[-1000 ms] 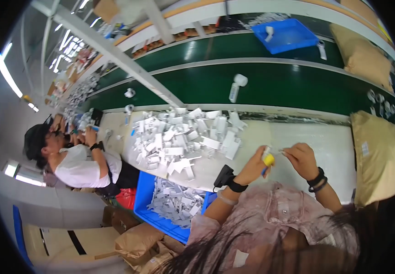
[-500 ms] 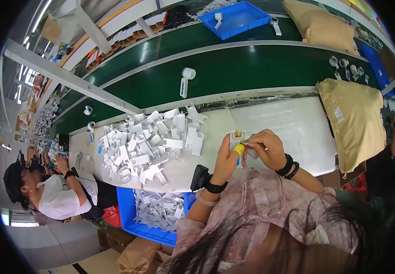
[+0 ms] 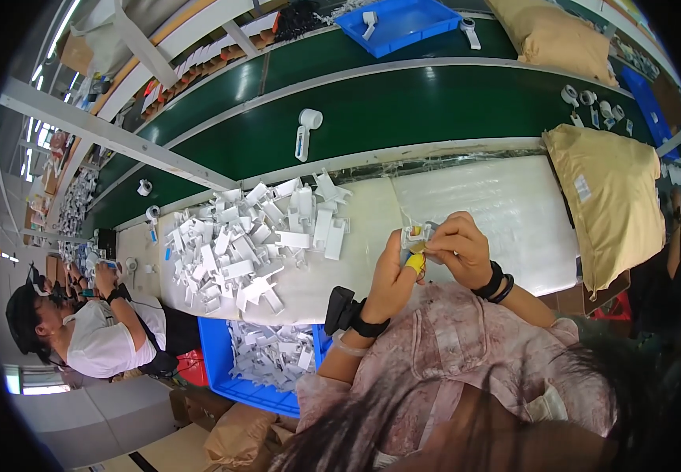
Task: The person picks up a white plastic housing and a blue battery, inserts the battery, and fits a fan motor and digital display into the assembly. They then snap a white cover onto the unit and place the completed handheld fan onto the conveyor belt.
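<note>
Parts (image 3: pixel 238 270) lie heaped on the counter (image 3: pixel 482 204), left of the hands (image 3: pixel 466 250), which hold a piece (image 3: pixel 414 235) between them. A bin (image 3: pixel 213 362) of parts stands nearer than the heap. A co-worker (image 3: pixel 104 338) is farther left. Along the counter's far side runs a belt (image 3: pixel 403 102) carrying a device (image 3: pixel 302 145); beyond is a tray (image 3: pixel 403 31). A sack (image 3: pixel 612 220) lies at the right end.

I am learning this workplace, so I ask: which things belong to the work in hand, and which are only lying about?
Likely the job:
white plastic part, held in the left hand, right hand at it
heap of white pieces
blue bin of white pieces

Probably lying about:
nearer tan sack
blue tray at the top
white round-headed item on the green surface
</note>
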`<state>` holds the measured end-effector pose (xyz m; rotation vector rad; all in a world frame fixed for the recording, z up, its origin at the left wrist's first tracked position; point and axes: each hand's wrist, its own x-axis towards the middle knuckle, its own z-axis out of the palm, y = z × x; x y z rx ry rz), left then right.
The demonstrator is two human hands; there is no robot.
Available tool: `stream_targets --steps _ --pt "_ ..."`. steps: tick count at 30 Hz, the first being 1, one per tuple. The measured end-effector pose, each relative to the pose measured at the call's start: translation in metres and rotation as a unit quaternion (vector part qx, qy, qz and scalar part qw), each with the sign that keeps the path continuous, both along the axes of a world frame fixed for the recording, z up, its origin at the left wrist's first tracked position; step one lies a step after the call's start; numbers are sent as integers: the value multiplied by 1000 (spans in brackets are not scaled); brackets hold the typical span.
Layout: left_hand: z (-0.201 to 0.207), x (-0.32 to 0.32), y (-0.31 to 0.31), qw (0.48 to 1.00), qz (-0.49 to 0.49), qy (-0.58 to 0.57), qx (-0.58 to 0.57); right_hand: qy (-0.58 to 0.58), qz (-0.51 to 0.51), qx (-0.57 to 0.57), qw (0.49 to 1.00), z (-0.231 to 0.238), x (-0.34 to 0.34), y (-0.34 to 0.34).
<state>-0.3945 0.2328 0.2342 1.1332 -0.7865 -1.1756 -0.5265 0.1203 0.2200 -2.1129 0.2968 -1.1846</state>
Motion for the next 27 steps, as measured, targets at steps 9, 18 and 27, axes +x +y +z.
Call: stream_targets --steps 9,18,27 --pt "-5 -3 0 999 7 -35 -4 -7 -6 4 1000 -5 -2 0" --pt "-7 -5 0 999 8 -45 -7 -15 -18 -16 1000 -5 -2 -1" --pt "-7 -11 1 999 27 19 -27 -18 -15 -11 1000 -10 -2 -2"
